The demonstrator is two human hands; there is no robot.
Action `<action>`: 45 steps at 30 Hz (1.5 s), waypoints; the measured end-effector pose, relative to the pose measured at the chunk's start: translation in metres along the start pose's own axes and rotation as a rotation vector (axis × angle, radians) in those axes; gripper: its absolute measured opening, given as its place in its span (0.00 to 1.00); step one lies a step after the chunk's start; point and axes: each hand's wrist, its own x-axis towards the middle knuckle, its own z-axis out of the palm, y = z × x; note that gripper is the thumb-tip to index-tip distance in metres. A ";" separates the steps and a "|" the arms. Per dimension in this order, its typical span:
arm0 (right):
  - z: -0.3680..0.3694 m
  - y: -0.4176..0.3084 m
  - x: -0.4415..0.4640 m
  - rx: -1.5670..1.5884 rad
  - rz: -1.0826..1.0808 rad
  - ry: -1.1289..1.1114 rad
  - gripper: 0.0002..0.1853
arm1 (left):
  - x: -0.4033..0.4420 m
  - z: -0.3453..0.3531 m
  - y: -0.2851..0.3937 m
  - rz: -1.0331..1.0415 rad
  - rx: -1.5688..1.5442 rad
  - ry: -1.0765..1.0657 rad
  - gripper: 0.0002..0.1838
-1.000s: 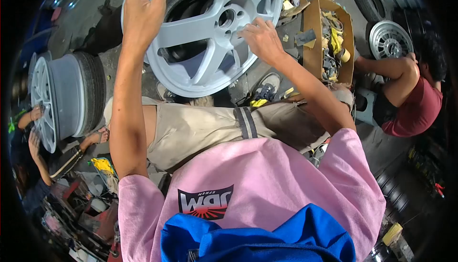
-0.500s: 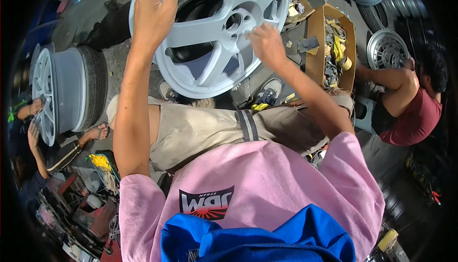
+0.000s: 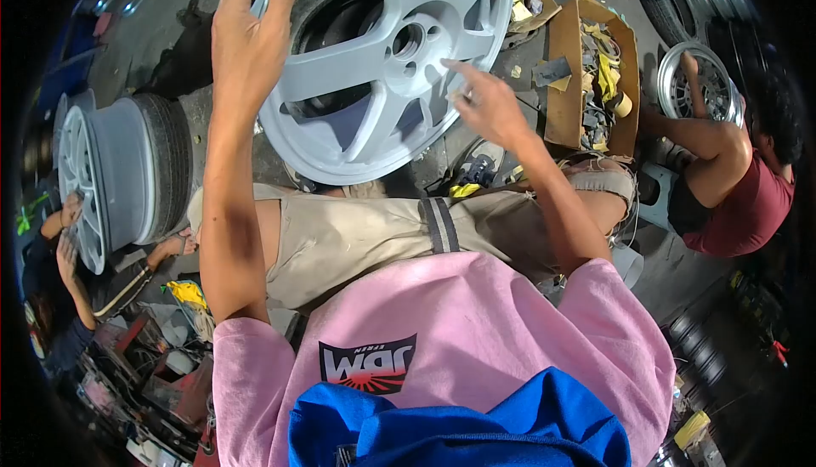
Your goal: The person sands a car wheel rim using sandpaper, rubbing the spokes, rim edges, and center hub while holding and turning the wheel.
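Observation:
A grey five-spoke wheel rim (image 3: 327, 76) stands tilted in front of my legs, its centre hole and several lug holes facing me. My left hand (image 3: 251, 42) grips its upper left edge, thumb on one side and fingers on the other, with the fingertips partly cut off by the frame. Near the hub, my right hand (image 3: 493, 110) is over the lower right spoke with the index finger stretched toward the hub. The thumb and other fingers are curled together, and a small greyish bit shows at them, too small to name.
To the right is a cardboard box (image 3: 564, 84) of scraps and yellow pieces. A person in a dark red shirt (image 3: 735, 208) holds a round rim (image 3: 671, 76). On the left, another person's hands touch a grey wheel (image 3: 123, 169) beside a tyre (image 3: 166, 161). Tools (image 3: 161, 356) lie lower left.
My right hand has moved slightly right and down, and its index finger now stretches out. My left hand and the rim have shifted a little left. The person at right now has an arm at the round rim.

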 end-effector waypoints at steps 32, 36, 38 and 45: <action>0.089 0.030 -0.061 1.011 0.553 0.049 0.12 | -0.105 0.075 0.046 0.166 0.365 -0.853 0.16; 0.087 0.027 -0.062 0.891 0.523 0.094 0.10 | -0.133 0.106 0.026 0.099 0.621 -0.962 0.18; 0.099 0.034 -0.061 0.880 0.515 0.106 0.09 | -0.139 0.119 0.017 0.142 0.643 -0.958 0.18; 0.091 0.032 -0.071 0.518 0.482 0.186 0.09 | -0.126 0.175 0.012 0.139 0.401 -0.931 0.18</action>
